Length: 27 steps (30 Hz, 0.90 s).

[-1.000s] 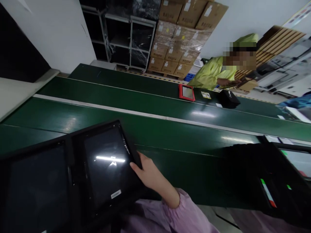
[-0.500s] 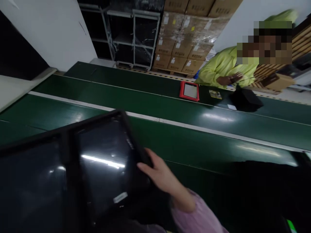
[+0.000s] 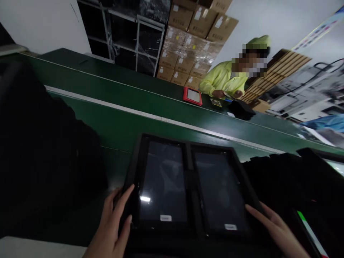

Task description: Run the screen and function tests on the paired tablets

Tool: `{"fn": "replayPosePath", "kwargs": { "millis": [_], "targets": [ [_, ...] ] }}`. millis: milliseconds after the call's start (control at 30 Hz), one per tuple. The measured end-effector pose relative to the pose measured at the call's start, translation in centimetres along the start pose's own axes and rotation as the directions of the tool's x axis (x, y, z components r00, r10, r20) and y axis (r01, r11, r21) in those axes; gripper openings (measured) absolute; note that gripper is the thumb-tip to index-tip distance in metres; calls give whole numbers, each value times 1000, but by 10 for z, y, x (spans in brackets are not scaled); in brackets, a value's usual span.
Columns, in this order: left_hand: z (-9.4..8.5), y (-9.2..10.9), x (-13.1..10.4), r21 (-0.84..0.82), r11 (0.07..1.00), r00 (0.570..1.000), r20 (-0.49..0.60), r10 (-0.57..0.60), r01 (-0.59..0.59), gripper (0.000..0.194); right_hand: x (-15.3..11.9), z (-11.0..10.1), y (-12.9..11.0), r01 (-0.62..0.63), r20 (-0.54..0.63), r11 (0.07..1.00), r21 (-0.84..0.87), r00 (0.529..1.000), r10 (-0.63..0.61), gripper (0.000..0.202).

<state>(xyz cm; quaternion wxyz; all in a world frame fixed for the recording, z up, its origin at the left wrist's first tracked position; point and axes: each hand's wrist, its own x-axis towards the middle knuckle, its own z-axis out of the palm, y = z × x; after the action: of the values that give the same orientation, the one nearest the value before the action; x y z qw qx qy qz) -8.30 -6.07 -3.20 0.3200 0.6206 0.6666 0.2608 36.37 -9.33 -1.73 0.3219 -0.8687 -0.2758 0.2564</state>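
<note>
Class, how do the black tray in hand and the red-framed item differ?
Colour: the black tray is dark all round; the red-framed item is red. Panels: the black tray holds two dark screens; the red-framed item has one pale panel. State: left hand and right hand grip the black tray; the red-framed item lies on the green bench. Both frame rectangular panels.

White wall (image 3: 43, 27), green bench (image 3: 120, 129); rack (image 3: 137, 41) behind, seemingly metal.
</note>
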Motion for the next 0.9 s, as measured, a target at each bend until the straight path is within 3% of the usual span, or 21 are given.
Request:
{"fn": "replayPosePath", "kwargs": {
  "millis": [100,167,233,300,433,533,633,767,900],
  "targets": [
    [68,-47,-2,87,996,998,58,-16,11,53,4,47,72,151,48,981,-124,988,-146,65],
    [104,-53,-11,303,953,1000,-14,-2,6,51,6,72,107,257,34,949,-181,966,-255,78],
    [136,-36,-20,451,891,994,-60,88,-52,53,5,88,131,372,41,900,-226,927,-373,82],
    [166,-8,-20,466,868,986,69,155,-169,58,4,97,145,464,60,850,-250,884,-465,78],
    [211,29,1,489,845,976,84,200,-215,68,12,111,150,531,29,804,-267,839,-544,66],
    [219,33,14,522,822,971,61,230,-228,66,23,122,142,548,0,798,-251,825,-566,54],
    [211,30,13,562,797,969,29,247,-220,64,24,126,135,593,13,771,-231,794,-607,51],
    [199,26,10,600,770,963,3,268,-216,64,19,125,134,647,66,728,-225,756,-651,63],
    [198,28,38,601,769,965,14,263,-218,81,37,128,127,644,106,724,-246,761,-640,74]
  ]
}}
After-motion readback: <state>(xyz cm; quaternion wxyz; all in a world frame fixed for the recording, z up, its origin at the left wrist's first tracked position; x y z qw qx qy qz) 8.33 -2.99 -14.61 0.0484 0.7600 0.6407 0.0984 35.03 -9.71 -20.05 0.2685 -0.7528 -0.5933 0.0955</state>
